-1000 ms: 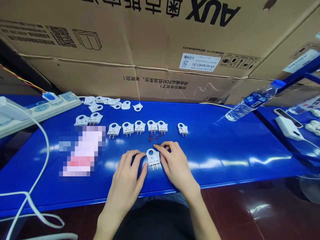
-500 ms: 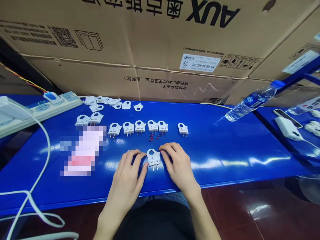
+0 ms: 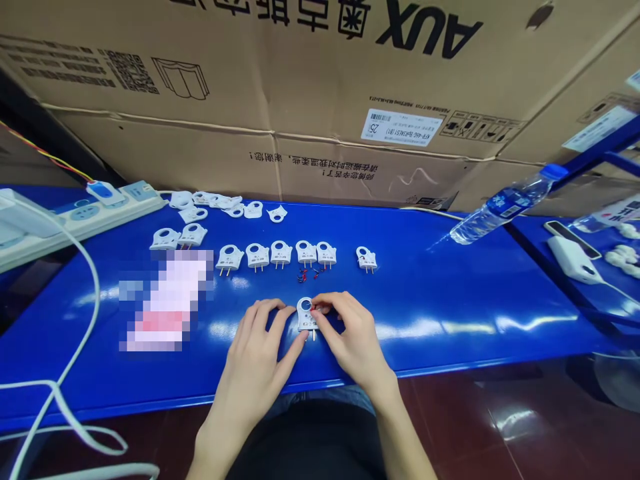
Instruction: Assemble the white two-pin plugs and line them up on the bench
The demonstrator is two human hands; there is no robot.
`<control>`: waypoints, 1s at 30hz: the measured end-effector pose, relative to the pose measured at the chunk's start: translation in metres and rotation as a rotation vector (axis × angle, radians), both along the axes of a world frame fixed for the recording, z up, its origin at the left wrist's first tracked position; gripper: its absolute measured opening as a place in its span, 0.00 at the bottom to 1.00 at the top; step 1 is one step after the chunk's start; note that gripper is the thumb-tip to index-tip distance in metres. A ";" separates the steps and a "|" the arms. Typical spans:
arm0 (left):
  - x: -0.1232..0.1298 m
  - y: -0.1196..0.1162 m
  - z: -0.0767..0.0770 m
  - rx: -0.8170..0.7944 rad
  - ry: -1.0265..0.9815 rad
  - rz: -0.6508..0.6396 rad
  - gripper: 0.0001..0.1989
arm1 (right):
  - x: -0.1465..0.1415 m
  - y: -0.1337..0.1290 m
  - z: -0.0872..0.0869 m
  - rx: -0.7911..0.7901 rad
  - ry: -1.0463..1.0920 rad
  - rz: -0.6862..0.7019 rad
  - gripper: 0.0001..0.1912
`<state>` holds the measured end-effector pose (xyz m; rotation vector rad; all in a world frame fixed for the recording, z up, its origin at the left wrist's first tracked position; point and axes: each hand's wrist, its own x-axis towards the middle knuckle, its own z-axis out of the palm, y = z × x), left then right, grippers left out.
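A white plug piece (image 3: 305, 321) with a round hole and metal prongs lies on the blue table (image 3: 450, 287) between my hands. My left hand (image 3: 263, 340) holds its left side, with the index finger at the upper edge and the thumb by a prong. Over its right side, my right hand (image 3: 350, 330) pinches something small and red, perhaps a wire, near the hole. Beyond my hands stands a row of similar white plugs (image 3: 281, 253), with small red and black wire pieces (image 3: 303, 275) just in front of it.
White ring-shaped parts (image 3: 253, 210) lie at the back left, near a power strip (image 3: 85, 217). A blurred pink sheet (image 3: 175, 287) is at left. A water bottle (image 3: 505, 203) leans at right. Cardboard (image 3: 310, 100) rises behind.
My right hand has moved left over the plug piece, and its fingertips now pinch a small red thing there. My left thumb has shifted slightly right, toward the prongs.
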<state>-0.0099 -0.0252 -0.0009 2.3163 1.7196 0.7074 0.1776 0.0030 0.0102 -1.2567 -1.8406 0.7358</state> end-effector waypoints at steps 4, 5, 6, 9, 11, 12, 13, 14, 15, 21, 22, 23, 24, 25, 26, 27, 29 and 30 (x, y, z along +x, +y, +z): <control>0.000 0.000 0.000 0.002 0.005 -0.004 0.16 | 0.001 0.000 -0.001 0.028 0.002 0.035 0.09; 0.000 0.000 0.000 0.002 0.005 -0.003 0.16 | 0.001 0.000 -0.002 0.039 0.003 0.038 0.10; 0.000 0.000 0.000 0.001 0.006 -0.002 0.16 | 0.001 0.000 -0.002 0.049 0.006 0.039 0.11; -0.001 0.000 0.000 0.003 0.002 0.004 0.16 | 0.001 0.001 -0.002 0.059 0.010 0.043 0.12; -0.001 0.000 -0.001 0.006 0.000 0.003 0.16 | 0.001 0.001 -0.002 0.057 0.016 0.038 0.12; -0.001 0.000 -0.001 0.008 -0.003 0.002 0.16 | 0.001 0.001 -0.001 0.055 0.022 0.035 0.12; -0.001 0.000 0.000 0.009 -0.005 0.002 0.16 | 0.001 0.001 -0.001 0.051 0.028 0.032 0.12; 0.000 0.000 0.000 0.011 -0.007 0.002 0.16 | 0.001 0.001 0.000 0.045 0.034 0.031 0.12; 0.000 0.000 0.000 0.013 -0.009 0.002 0.16 | 0.001 0.001 0.000 0.037 0.039 0.032 0.12; 0.000 0.001 -0.001 0.005 -0.006 -0.001 0.16 | 0.002 0.002 0.004 -0.010 0.061 -0.014 0.13; 0.000 0.000 -0.001 0.003 -0.006 0.000 0.16 | 0.002 0.002 0.005 -0.009 0.062 -0.019 0.13; 0.000 0.000 -0.001 0.002 -0.007 0.000 0.17 | 0.002 0.002 0.006 -0.010 0.063 -0.019 0.13; 0.000 0.000 -0.001 0.000 -0.010 0.001 0.17 | 0.002 0.002 0.006 -0.016 0.065 -0.019 0.13; 0.000 0.000 -0.001 -0.002 -0.014 0.003 0.17 | 0.002 0.001 0.007 -0.025 0.070 -0.021 0.13; 0.000 0.000 -0.001 -0.006 -0.020 0.005 0.18 | 0.001 0.001 0.007 -0.040 0.078 -0.024 0.12; 0.000 0.000 -0.001 -0.008 -0.030 0.008 0.18 | 0.000 0.001 0.008 -0.058 0.089 -0.028 0.12; -0.001 -0.001 0.000 -0.014 -0.062 0.015 0.18 | -0.002 0.000 0.008 -0.100 0.119 -0.041 0.12; -0.001 -0.001 0.000 -0.016 -0.087 0.018 0.17 | -0.003 0.000 0.008 -0.120 0.133 -0.046 0.11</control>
